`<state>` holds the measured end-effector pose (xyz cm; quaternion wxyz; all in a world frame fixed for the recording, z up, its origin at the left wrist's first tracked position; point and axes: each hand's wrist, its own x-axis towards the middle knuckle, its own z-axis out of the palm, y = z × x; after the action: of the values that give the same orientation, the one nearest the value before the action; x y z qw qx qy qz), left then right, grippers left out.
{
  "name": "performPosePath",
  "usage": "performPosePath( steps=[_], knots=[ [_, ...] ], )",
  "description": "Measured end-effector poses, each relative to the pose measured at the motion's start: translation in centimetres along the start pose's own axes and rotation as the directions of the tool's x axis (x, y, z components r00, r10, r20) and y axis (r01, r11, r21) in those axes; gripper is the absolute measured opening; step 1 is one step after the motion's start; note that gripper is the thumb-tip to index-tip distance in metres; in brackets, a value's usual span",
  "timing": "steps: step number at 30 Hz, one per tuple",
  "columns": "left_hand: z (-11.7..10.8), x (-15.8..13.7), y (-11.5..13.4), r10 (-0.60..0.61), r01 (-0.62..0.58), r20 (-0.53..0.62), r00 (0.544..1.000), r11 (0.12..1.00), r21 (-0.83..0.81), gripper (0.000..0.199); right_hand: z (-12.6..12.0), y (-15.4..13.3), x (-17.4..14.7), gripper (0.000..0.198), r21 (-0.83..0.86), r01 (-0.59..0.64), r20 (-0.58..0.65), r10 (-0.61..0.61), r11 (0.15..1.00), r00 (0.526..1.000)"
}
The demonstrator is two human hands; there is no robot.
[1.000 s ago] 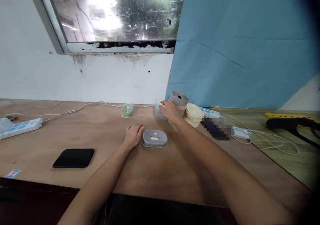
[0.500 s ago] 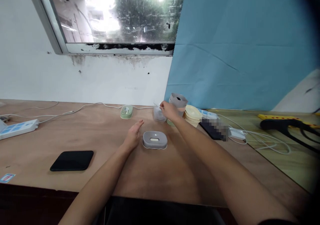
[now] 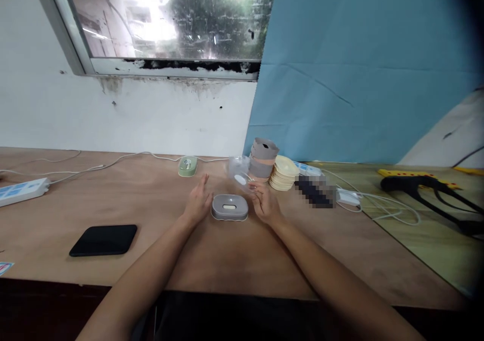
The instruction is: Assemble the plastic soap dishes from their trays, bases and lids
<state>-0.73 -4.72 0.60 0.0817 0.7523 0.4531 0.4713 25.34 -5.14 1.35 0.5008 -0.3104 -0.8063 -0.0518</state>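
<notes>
A grey rounded oblong box (image 3: 219, 213) with a slot in its top sits on the table between my hands. Just left of it, my left hand (image 3: 198, 203) is open, fingers stretched and holding nothing. To its upper right, my right hand (image 3: 265, 205) pinches a thin clear plastic piece (image 3: 240, 179) with a white oval on it. Behind that piece stands a translucent container (image 3: 238, 163), partly hidden. A stack of grey containers (image 3: 263, 155) rises behind my right fingers, next to a pile of cream lids (image 3: 284, 172).
A small green oblong box (image 3: 188, 166) lies near the wall. A black phone (image 3: 104, 240) is at the left. Power strips (image 3: 24, 191), white cables, a charger (image 3: 348, 197) and a black-handled tool (image 3: 412, 184) lie at the sides.
My right hand has come back from the translucent container toward the grey box, bringing the clear piece with it. My left hand stays open beside the box. The view has shifted slightly.
</notes>
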Motion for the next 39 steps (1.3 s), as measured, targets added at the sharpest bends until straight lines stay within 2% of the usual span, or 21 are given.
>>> performPosePath(
  steps=[4, 9, 11, 14, 16, 19, 22, 26, 30, 34, 39],
  knots=[
    [-0.2, 0.0, 0.9, 0.058, -0.058, -0.026, 0.998, 0.998, 0.029, 0.072, -0.2, -0.7, 0.3, 0.017, 0.026, 0.002, 0.021, -0.003, 1.0, 1.0],
    [-0.6, 0.0, 1.2, 0.106, -0.103, -0.051, 0.993, 0.994, 0.048, 0.054, 0.4, -2.0, 0.6, 0.021, 0.081, 0.012, 0.094, -0.02, 0.997, 0.995],
    [-0.8, -0.1, 1.2, 0.088, -0.086, -0.047, 0.995, 0.995, 0.06, 0.046, 0.5, -2.2, 0.5, 0.027, 0.079, -0.034, 0.088, 0.027, 0.996, 0.996],
    [-0.9, -0.1, 1.1, 0.068, -0.066, -0.022, 0.997, 0.994, 0.083, 0.04, 0.5, -2.0, 0.5, 0.035, 0.078, -0.181, 0.057, 0.177, 0.98, 0.983],
    [-0.8, -0.1, 1.2, 0.075, -0.075, -0.005, 0.997, 0.995, 0.07, 0.041, 0.6, -1.6, 0.5, 0.04, 0.116, -0.337, 0.037, 0.335, 0.934, 0.941],
    [-0.7, -0.1, 1.5, 0.092, -0.092, 0.003, 0.996, 0.995, 0.043, 0.047, 1.2, -0.8, 0.4, 0.046, 0.246, -0.563, 0.119, 0.552, 0.789, 0.825],
    [-0.7, -0.1, 2.0, 0.052, -0.056, 0.056, 0.997, 0.997, 0.057, 0.052, 1.7, -0.1, 0.2, 0.05, 0.294, -0.667, 0.228, 0.628, 0.684, 0.744],
    [-0.9, -0.1, 2.2, -0.077, 0.072, 0.185, 0.98, 0.997, 0.035, 0.049, 2.0, 0.3, -0.2, 0.052, 0.191, -0.699, 0.21, 0.667, 0.689, 0.715],
    [-0.8, 0.0, 1.8, -0.196, 0.188, 0.244, 0.95, 0.981, 0.057, 0.045, 2.1, 0.2, -0.3, 0.044, 0.155, -0.701, 0.276, 0.65, 0.697, 0.708],
    [-0.6, 0.0, 1.2, -0.261, 0.24, 0.301, 0.917, 0.965, 0.106, 0.038, 2.2, 0.2, -0.2, 0.039, 0.163, -0.678, 0.347, 0.602, 0.716, 0.719],
    [-0.6, -0.2, 0.8, -0.284, 0.266, 0.318, 0.905, 0.959, 0.099, 0.031, 1.9, 0.1, 0.0, 0.04, 0.126, -0.642, 0.405, 0.552, 0.756, 0.729]
  ],
)
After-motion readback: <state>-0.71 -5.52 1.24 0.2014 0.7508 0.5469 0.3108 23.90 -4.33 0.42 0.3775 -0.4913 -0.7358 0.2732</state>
